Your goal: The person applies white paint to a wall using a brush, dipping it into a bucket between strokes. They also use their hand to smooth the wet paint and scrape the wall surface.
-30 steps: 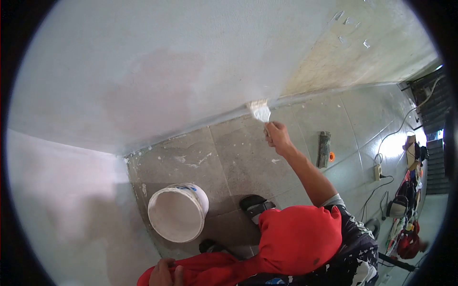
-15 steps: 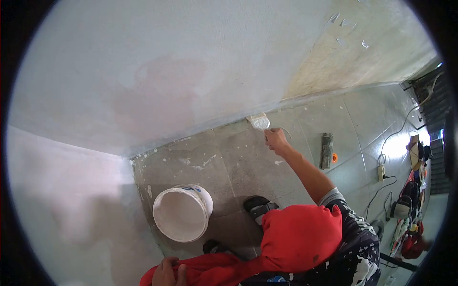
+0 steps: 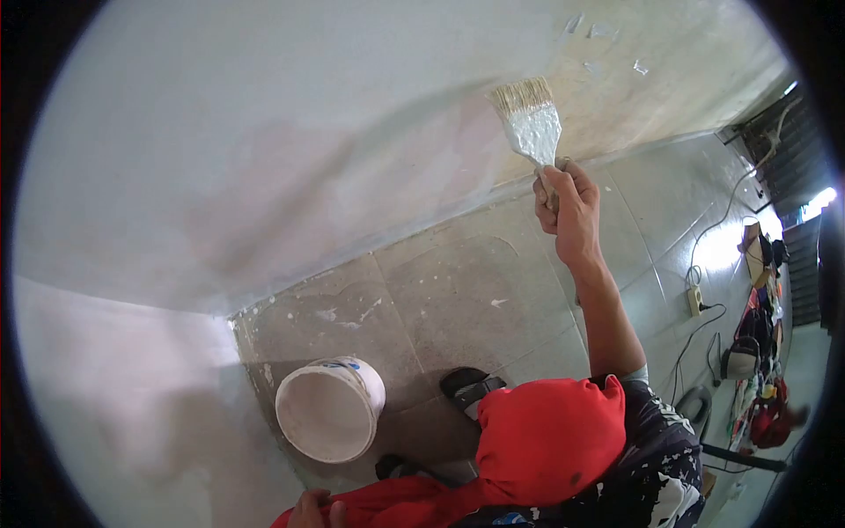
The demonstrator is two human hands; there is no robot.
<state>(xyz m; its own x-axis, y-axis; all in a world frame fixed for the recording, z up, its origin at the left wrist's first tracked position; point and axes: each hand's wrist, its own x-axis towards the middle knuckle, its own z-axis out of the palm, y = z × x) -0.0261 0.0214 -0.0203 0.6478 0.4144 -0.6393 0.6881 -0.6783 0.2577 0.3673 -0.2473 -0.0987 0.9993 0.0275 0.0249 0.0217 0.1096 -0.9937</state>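
Note:
My right hand [image 3: 570, 198] is closed round the handle of a wide paintbrush [image 3: 534, 128] with paint-smeared sides. Its bristles point up at the wall [image 3: 370, 97], close to where the pale coat meets a yellowish stretch. At the bottom edge my left hand [image 3: 315, 510] rests on red cloth over my leg, fingers loosely apart and partly cut off by the frame. A white bucket [image 3: 377, 387] stands on the floor near the corner, with pale residue on its inner wall.
Grey floor tiles [image 3: 431, 308] carry paint spots. Right of me lie a power strip [image 3: 694, 301] with its cord and a heap of clothes and bags [image 3: 748, 361]. My sandalled foot [image 3: 471, 387] is beside the bucket, and a second wall [image 3: 114, 370] closes the left side.
My right hand has lifted the paintbrush from the foot of the wall, up and to the right, so its bristles now stand higher. My left hand stays on the red cloth.

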